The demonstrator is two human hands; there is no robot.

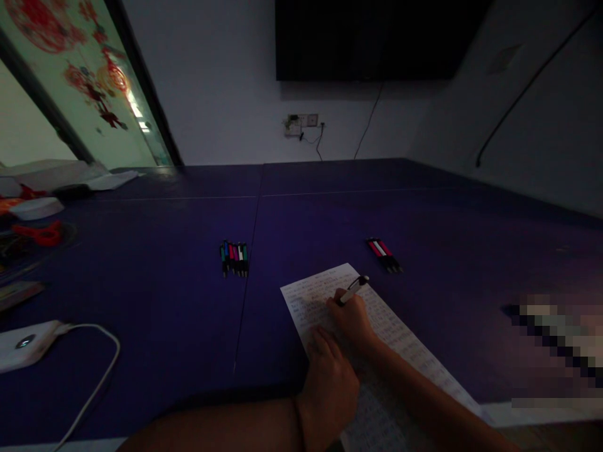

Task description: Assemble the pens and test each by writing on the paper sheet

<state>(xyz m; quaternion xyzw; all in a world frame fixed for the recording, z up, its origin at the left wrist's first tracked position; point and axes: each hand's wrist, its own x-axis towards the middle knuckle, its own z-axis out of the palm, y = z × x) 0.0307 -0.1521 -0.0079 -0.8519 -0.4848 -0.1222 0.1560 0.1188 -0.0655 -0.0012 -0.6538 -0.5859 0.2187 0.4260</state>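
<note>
A long sheet of handwritten paper lies slanted on the purple table. My right hand is closed around a pen with a white barrel and a black end. The pen's tip is hidden behind my fingers, over the upper part of the sheet. Lower down, my left hand rests on the paper's left side, fingers lying against it and holding nothing. Beyond the sheet, to the right, is a small row of pens. Another row of several coloured pens lies to the left.
At the left are a white power bank with a white cable, red-handled scissors and a roll of white tape. A blurred-out object lies at the right. A dark screen hangs on the wall.
</note>
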